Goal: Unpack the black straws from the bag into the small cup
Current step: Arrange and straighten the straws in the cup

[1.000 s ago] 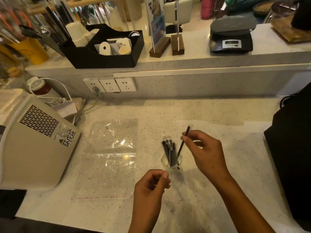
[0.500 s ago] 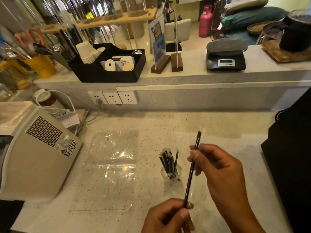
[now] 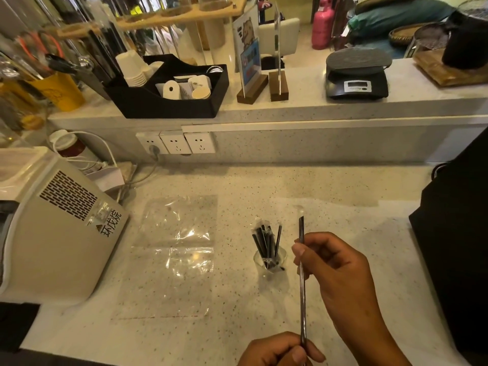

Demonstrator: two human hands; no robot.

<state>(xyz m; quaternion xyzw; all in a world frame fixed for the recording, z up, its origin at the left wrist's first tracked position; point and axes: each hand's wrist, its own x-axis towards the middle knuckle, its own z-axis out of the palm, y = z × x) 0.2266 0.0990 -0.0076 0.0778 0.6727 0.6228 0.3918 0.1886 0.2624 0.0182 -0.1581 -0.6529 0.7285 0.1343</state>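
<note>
A flat, glossy clear plastic bag (image 3: 174, 256) lies at left on the speckled stone counter (image 3: 264, 188). Right of it, the small clear cup (image 3: 270, 260) holds about five thin black straws (image 3: 266, 241). Just right, one wrapped straw (image 3: 301, 281) stands upright, left hand (image 3: 280, 351) pinching its near end, right hand (image 3: 335, 265) pinching higher.

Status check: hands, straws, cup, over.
Both hands on one wrapped black straw: right hand mid-shaft, left hand at bottom end. Small cup upright, several straws inside. Bag flat, apparently empty. Path clear.
</note>
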